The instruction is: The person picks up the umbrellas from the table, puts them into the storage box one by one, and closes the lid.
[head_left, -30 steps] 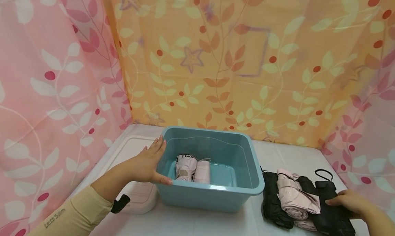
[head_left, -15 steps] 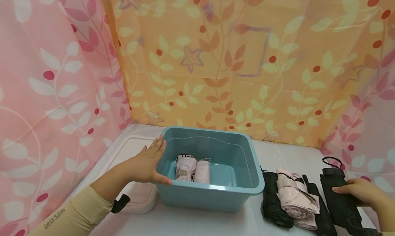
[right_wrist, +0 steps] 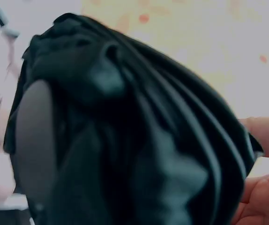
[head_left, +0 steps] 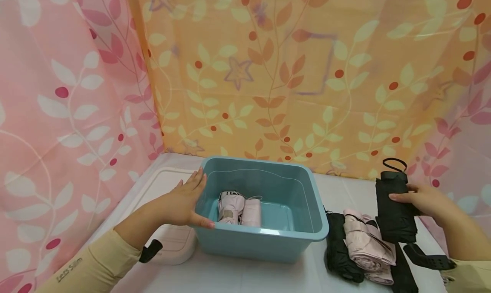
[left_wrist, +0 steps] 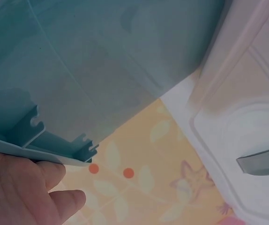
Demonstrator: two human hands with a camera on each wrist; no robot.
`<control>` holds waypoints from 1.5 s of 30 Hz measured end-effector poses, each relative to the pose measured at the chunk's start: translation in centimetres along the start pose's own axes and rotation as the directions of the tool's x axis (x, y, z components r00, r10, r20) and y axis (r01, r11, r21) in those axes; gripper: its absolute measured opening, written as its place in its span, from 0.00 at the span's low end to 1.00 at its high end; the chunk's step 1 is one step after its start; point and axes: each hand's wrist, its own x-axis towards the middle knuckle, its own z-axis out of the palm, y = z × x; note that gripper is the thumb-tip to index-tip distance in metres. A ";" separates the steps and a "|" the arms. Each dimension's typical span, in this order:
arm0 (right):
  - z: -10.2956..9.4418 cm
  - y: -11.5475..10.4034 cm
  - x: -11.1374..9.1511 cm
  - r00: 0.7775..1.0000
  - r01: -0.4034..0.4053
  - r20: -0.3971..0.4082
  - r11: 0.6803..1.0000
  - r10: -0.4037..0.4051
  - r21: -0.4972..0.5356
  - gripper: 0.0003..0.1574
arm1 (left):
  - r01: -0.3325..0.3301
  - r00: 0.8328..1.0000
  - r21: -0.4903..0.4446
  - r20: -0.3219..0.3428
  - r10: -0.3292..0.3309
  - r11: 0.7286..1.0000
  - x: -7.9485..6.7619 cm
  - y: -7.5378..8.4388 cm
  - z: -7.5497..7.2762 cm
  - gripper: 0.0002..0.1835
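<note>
My right hand [head_left: 429,201] grips a folded black umbrella [head_left: 395,216] by its side, thumb across the front, wrist loop at the top. It is held up over the right side of the white surface; in the right wrist view the gathered black cloth [right_wrist: 162,131] fills most of the picture. My left hand [head_left: 180,205] rests with straight, spread fingers on the left rim of a blue plastic bin [head_left: 257,246], the thumb on its front edge. Two rolled pale pink umbrellas, one with dark print [head_left: 231,205] and one plain [head_left: 251,213], lie in the bin's left part.
Right of the bin lie a black folded umbrella [head_left: 341,250], a pale pink bundle [head_left: 366,246] with more pink beneath, and another black umbrella [head_left: 403,271]. A whitish lid [head_left: 172,246] lies left of the bin. Patterned curtains [head_left: 268,71] enclose the surface.
My right hand has drawn the black umbrella right, away from the pile, then lifted it up and slightly back left. The left hand and bin stay put.
</note>
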 end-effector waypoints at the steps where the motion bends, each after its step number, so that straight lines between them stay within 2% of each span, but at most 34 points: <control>1: 0.1 -0.8 0.1 1.000 0.019 -0.012 1.000 -0.019 -0.008 0.49 | 0.003 1.000 0.003 0.000 -0.003 1.000 0.0 0.0 0.0 0.72; 6: 0.7 -4.9 0.7 0.995 0.097 -0.030 0.995 -0.097 0.001 0.50 | 0.001 1.000 0.022 -0.003 -0.001 1.000 0.1 0.1 -0.1 0.72; 12: 2.5 -10.0 1.9 0.979 0.203 -0.042 0.977 -0.201 0.069 0.41 | 0.006 1.000 0.057 0.008 -0.006 0.998 -0.1 0.1 -0.3 0.70; 19: 4.9 -15.8 3.2 0.977 0.214 0.003 0.973 -0.215 0.081 0.46 | -0.003 1.000 0.042 0.012 0.002 0.999 -0.2 0.3 -0.4 0.71; 25: 7.1 -19.8 4.4 0.970 0.233 0.041 0.968 -0.238 0.096 0.38 | -0.003 1.000 0.037 0.010 0.003 0.999 -0.2 0.3 -0.5 0.71; 33: 10.1 -24.3 5.7 0.961 0.246 0.097 0.962 -0.258 0.120 0.32 | 0.001 1.000 0.041 0.013 -0.001 0.999 -0.1 0.2 -0.5 0.71; 36: 11.4 -25.7 6.2 0.957 0.256 0.107 0.959 -0.269 0.119 0.27 | -0.005 1.000 0.036 0.009 0.005 0.999 -0.1 0.2 -0.4 0.71; 39: 12.7 -26.9 6.8 0.953 0.272 0.110 0.957 -0.282 0.095 0.23 | -0.002 1.000 0.037 0.009 0.001 0.999 -0.1 0.1 -0.4 0.71; 45: 15.0 -28.6 7.6 0.940 0.269 0.184 0.955 -0.288 0.122 0.23 | 0.008 1.000 0.043 0.006 -0.008 0.999 0.1 0.0 -0.2 0.72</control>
